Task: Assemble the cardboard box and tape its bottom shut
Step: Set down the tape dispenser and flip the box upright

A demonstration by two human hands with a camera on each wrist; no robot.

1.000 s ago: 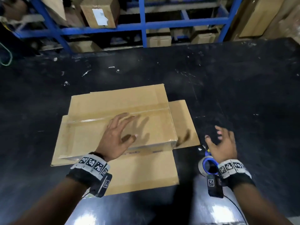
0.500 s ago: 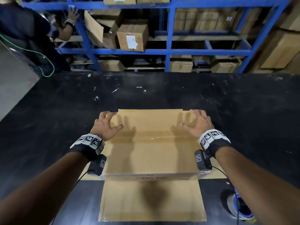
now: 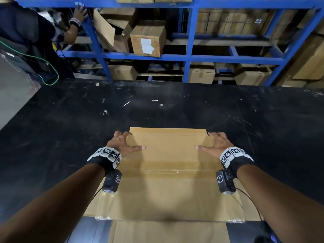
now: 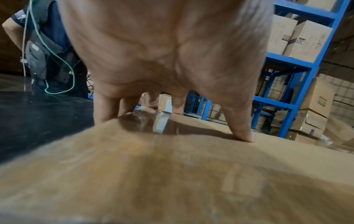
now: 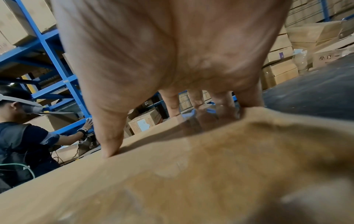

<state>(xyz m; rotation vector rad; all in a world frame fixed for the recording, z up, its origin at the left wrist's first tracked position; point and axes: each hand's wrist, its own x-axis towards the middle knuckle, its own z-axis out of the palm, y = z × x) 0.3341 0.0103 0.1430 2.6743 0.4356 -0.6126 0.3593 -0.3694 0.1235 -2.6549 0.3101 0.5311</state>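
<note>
from the head view we see the cardboard box (image 3: 168, 172) lying on the black table (image 3: 52, 120), a strip of clear tape (image 3: 168, 171) running across its top face; our left hand (image 3: 121, 144) is clamped on the far left corner, fingers curled over the edge and thumb pressed flat on the top; our right hand (image 3: 216, 144) grips the far right corner the same way; blue shelving (image 3: 189, 57) with stacked boxes stands beyond the table, and another person (image 3: 26, 32) reaches into it at far left; in the left wrist view the left hand (image 4: 168, 53) arches over the box (image 4: 172, 174), thumb tip down on the cardboard, fingers hooked past the far edge; in the right wrist view the right hand (image 5: 172, 53) mirrors it on the box (image 5: 191, 181), thumb planted, fingers wrapped over the corner.
</note>
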